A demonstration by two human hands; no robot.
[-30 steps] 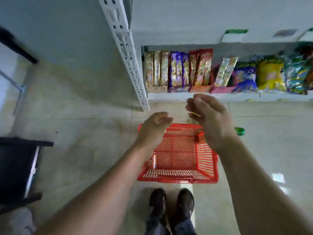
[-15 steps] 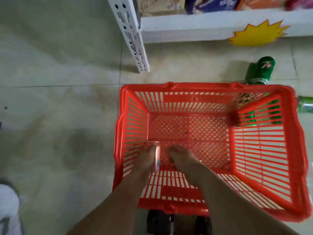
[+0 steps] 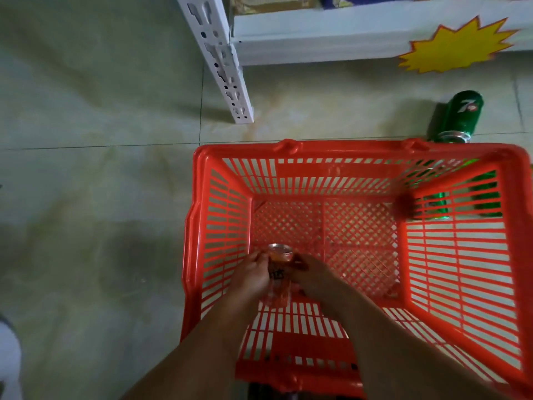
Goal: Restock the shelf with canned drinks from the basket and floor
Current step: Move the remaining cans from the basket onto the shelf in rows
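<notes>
Both hands down in the red basket [image 3: 357, 151], lower centre of frame. Left hand [image 3: 251, 277] and right hand [image 3: 313, 277] are cupped around one can [image 3: 279, 256] near the basket's near-left corner. Fingers curl onto its sides from both flanks; the silver top rim shows between them, facing up and away. Orange-ish body with dark lettering, blurred, can't read it. Whether it's lifted off the basket floor or resting on it, can't tell.

Handling judgement: rigid thin-wall aluminium, likely full, so moderate weight for one hand. The wall dents under a hard pinch, so I wrap the mid-body rather than pinching the rim. The surface is smooth and could be slick, so palm contact beats fingertips. Two hands is overkill; one wrap at mid-height should free the other hand.

The rest of the basket looks empty through the mesh. More stock is on the floor [image 3: 86, 140]: a green can [image 3: 458, 116] lies on its side at upper right, just beyond the basket's far rim. More green shows through the right wall slats [image 3: 484, 194], outside the basket and partly hidden. Same grip applies, but a can lying down rolls, so I'd grab across the barrel.

The target shelf [image 3: 317, 33] edge runs along the top of frame, with a yellow starburst tag [image 3: 452, 47] on its lip.
</notes>
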